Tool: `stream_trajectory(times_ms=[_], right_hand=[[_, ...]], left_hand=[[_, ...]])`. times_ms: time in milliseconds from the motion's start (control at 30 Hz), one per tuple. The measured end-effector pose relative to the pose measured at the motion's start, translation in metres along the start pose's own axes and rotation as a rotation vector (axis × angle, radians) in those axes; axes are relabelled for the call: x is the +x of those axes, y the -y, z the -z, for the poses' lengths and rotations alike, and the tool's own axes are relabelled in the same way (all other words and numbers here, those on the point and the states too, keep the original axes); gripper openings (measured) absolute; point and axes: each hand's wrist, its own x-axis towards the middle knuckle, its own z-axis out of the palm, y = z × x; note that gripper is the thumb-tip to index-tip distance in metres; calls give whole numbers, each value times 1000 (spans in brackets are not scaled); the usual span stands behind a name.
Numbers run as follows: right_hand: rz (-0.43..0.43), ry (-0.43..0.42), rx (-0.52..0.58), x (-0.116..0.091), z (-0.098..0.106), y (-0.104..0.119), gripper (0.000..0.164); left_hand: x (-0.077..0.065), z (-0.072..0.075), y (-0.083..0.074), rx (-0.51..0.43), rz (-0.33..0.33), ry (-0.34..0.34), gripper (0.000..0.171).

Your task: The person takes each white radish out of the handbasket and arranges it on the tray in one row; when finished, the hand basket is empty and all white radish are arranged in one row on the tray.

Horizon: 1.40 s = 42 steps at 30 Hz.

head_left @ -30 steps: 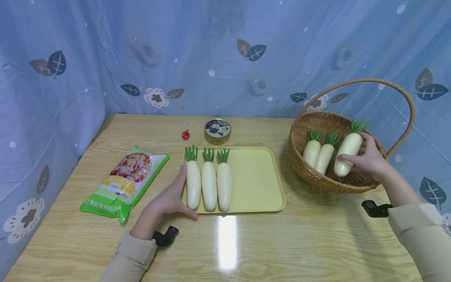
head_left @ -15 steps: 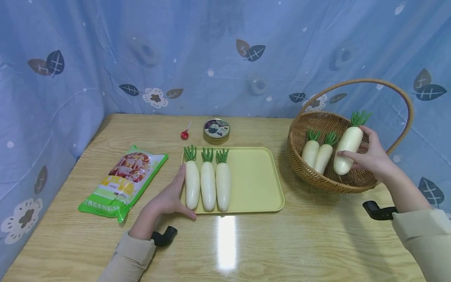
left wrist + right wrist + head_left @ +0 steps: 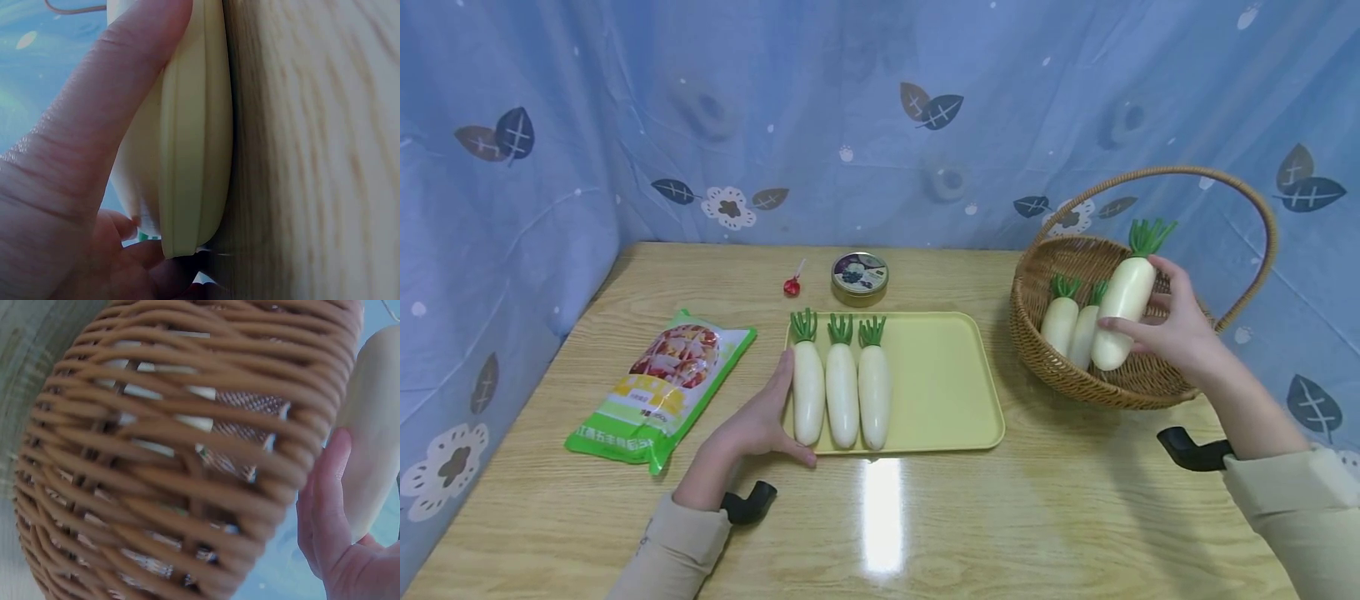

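Note:
My right hand (image 3: 1183,329) holds a white radish (image 3: 1126,304) with a green top, thumb on one side and fingers on the other. This radish is raised and tilted over the wicker basket (image 3: 1097,387), overlapping one of two more white radishes (image 3: 1060,325) inside. In the right wrist view, the basket's woven side (image 3: 187,450) fills much of the frame, with the held radish (image 3: 375,419) past its rim. My left hand (image 3: 760,421) grips the near left corner of the yellow tray (image 3: 943,383), thumb at the front rim, fingers along the left side. Three white radishes (image 3: 842,396) lie side by side on it.
A green food packet (image 3: 662,387) lies left of the tray. Behind the tray are a round tin (image 3: 859,279) and a red lollipop (image 3: 792,286). The basket's tall handle (image 3: 1172,171) arches above its opening. A blue curtain (image 3: 820,108) hangs behind the wooden table (image 3: 970,525).
My right hand has lifted the radish higher in the basket, then carried it leftward over the neighbouring radish. The left hand and tray have stayed in place.

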Motion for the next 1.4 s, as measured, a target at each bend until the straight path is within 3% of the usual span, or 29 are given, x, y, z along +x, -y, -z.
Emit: stream_trajectory(times_ms=[1033,1400], right_hand=[[137,104,18,-18,-37,25,100],[177,169,43,-29,-59,41,98]], left_hand=[[0,0,1,8,-8,-3,151],[0,-1,0,1,2,2,152]])
